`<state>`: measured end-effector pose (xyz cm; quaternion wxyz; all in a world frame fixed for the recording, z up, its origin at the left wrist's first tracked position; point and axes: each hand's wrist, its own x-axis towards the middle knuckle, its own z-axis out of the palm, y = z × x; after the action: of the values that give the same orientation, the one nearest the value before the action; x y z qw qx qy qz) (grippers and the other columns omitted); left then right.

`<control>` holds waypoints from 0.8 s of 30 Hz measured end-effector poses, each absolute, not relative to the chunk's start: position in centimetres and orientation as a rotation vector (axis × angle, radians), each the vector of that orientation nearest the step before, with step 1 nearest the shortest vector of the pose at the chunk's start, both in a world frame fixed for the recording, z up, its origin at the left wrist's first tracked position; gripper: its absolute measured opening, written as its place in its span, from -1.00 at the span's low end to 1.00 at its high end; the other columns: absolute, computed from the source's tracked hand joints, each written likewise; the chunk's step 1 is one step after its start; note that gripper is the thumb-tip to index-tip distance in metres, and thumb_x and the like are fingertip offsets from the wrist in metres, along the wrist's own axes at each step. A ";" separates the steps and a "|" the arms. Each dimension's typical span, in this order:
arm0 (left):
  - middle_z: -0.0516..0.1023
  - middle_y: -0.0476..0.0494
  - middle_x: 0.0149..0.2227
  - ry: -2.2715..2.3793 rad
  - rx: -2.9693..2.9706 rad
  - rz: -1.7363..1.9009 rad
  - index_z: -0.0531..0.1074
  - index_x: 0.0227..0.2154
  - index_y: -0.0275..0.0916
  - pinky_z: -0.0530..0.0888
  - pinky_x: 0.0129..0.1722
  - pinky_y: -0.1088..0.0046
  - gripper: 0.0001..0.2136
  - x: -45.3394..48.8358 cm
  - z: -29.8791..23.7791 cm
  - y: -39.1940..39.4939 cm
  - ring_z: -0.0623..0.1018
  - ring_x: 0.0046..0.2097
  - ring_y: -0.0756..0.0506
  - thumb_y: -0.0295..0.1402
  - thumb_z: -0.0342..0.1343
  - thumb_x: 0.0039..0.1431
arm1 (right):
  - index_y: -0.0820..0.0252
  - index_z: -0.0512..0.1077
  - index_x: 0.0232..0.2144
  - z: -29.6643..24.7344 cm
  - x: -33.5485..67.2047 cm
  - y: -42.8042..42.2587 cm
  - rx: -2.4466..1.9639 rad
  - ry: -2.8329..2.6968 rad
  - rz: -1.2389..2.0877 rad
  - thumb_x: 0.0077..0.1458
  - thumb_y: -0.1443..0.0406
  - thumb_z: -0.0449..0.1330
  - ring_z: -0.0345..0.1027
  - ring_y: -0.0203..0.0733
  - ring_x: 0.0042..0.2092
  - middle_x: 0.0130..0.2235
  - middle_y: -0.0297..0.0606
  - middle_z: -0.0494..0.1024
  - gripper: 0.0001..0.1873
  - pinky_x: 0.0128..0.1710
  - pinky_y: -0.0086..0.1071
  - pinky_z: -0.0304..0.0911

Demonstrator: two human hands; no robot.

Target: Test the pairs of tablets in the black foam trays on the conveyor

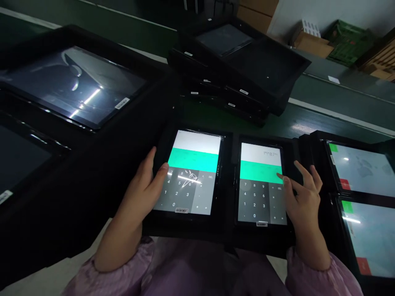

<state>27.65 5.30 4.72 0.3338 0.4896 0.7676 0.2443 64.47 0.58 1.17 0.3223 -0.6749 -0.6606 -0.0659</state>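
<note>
Tapping appeared to be the step in hand. Right hand (304, 197), grip loose, fingers spread, nothing held, had a fingertip at the green band (259, 171) of the right tablet (259, 197), right of frame center; contact unclear. Left hand (143, 191) had its thumb at the left edge of the left tablet (191, 164), near frame center; other fingers partly hidden, couldn't tell if that grip clasped it. Probably called for one fingertip, pressed straight down, other knuckles off the glass. Glare on the left tablet risked masking digits. Dark green desk (284, 127) ran behind; stacked black units (262, 68) sat upper center, big screen (92, 86) upper left, two lit screens (361, 168) at right edge. Green crate (347, 41), cardboard box (313, 43), pale wall (308, 10) upper right.
</note>
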 end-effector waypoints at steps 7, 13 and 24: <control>0.17 -0.35 0.53 2.024 1.289 0.681 0.06 0.53 -0.26 0.22 0.48 -0.04 -0.27 27.7 4.1 4.7 0.17 0.54 -0.38 -0.03 -0.04 0.41 | 0.09 0.73 -0.22 2.2 63.0 0.5 -1.696 -1.792 -0.182 0.46 0.13 0.09 0.08 0.44 0.46 0.27 -0.05 0.52 -0.58 0.20 0.49 0.31; 0.17 -0.36 0.53 1.863 1.341 0.785 0.05 0.53 -0.29 0.21 0.49 0.02 -0.24 26.5 3.5 4.7 0.16 0.54 -0.32 -0.02 -0.03 0.39 | -0.01 0.70 -0.09 4.7 57.1 1.3 -1.584 -1.947 -0.018 0.48 0.14 0.05 0.12 0.33 0.46 0.29 -0.13 0.49 -0.60 0.25 0.38 0.35; 0.16 -0.39 0.52 1.718 1.249 0.710 0.06 0.52 -0.34 0.21 0.49 0.04 -0.26 25.5 3.5 5.2 0.18 0.53 -0.32 -0.10 0.01 0.39 | 0.09 0.67 0.03 1.9 49.1 6.4 -1.387 -2.243 0.082 0.49 0.19 -0.02 -0.10 0.41 0.53 0.43 -0.08 0.30 -0.55 0.35 0.48 0.20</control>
<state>25.45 5.17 3.45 0.4356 0.5020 0.6905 0.2854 49.10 6.43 1.92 0.2486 -0.5092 -0.8234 0.0303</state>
